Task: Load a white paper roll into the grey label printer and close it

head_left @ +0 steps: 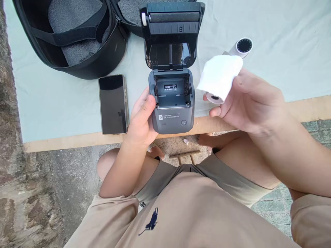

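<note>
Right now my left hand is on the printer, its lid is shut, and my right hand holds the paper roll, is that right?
Not quite: the head view shows the lid open. The rest holds: your left hand is on the printer, and your right hand holds the paper roll.

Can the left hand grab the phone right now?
Probably not without letting go first: the left hand is busy holding the open printer. The phone looks close, though, lying beside that hand with nothing on top of it.
</note>
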### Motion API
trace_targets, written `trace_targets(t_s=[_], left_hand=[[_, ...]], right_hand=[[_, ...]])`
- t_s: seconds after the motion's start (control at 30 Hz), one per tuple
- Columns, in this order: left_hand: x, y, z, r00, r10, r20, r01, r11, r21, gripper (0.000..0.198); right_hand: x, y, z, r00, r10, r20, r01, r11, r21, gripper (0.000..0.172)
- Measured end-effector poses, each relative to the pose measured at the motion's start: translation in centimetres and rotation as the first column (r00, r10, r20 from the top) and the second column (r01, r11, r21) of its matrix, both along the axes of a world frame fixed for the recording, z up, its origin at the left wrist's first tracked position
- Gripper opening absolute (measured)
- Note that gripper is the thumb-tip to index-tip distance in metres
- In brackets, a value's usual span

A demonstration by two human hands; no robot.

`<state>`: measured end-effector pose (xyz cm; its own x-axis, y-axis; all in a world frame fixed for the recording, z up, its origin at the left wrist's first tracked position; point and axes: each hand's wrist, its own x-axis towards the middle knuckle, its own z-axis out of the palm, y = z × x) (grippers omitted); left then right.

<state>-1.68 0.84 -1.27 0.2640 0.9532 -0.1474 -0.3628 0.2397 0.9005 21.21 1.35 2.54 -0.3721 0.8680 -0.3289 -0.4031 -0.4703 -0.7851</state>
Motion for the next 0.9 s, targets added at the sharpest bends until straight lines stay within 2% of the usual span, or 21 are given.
trace_targets(t_s=[0.2,0.27,0.37,0.43,0.5,0.57,0.63,0.7,0.73,0.8,0.9], left_hand=[[-0.1,0.0,-0.4,1.000,0.020,0.013,-0.020,1.000,0.008,0.049],[-0.1,0.0,-0.3,0.999,0.018,0.028,-0.019,1.000,0.007,0.048],[-0.1,0.0,-0.2,0.999,0.005,0.049,-0.006,1.000,0.010,0.046],[-0.1,0.0,-0.1,0.998,0.002,0.058,-0.003,1.000,0.018,0.044],[-0.2,0.1,-0.1,0.998,0.001,0.066,-0.003,1.000,0.027,0.041],[-0.2,0.1,-0.1,0.997,0.000,0.082,-0.003,1.000,0.028,0.039],[-0.2,0.0,-0.2,0.994,0.009,0.105,-0.011,1.000,0.020,0.036],[-0.2,0.0,-0.1,0.992,0.017,0.121,-0.019,1.000,0.014,0.035],[-0.2,0.0,-0.1,0.992,0.022,0.127,-0.023,1.000,0.012,0.035],[-0.1,-0.1,0.0,0.990,0.036,0.139,-0.036,0.999,-0.002,0.034],[-0.1,-0.3,0.1,0.986,0.050,0.157,-0.045,0.998,-0.036,0.032]], right_hand=[[0.0,0.7,-0.6,0.997,0.012,-0.076,-0.016,0.999,-0.043,0.044],[-0.2,0.5,-0.8,1.000,-0.017,0.005,0.017,0.999,0.040,0.040],[-0.6,0.1,-1.1,0.965,-0.112,0.235,0.039,0.954,0.296,0.040],[-0.8,-0.1,-1.2,0.890,-0.233,0.391,0.006,0.866,0.501,0.039],[-0.7,0.0,-1.4,0.768,-0.390,0.509,-0.072,0.737,0.672,0.036],[-0.4,0.2,-1.7,0.612,-0.510,0.604,-0.203,0.638,0.743,0.034],[-0.1,0.5,-2.1,0.469,-0.558,0.684,-0.332,0.607,0.722,0.030],[0.1,0.7,-2.4,0.381,-0.550,0.743,-0.411,0.619,0.669,0.028],[0.2,0.7,-2.4,0.370,-0.534,0.760,-0.429,0.627,0.650,0.030],[0.5,0.7,-2.3,0.405,-0.513,0.757,-0.415,0.634,0.652,0.039],[1.3,0.6,-1.5,0.504,-0.592,0.629,-0.267,0.585,0.765,0.041]])
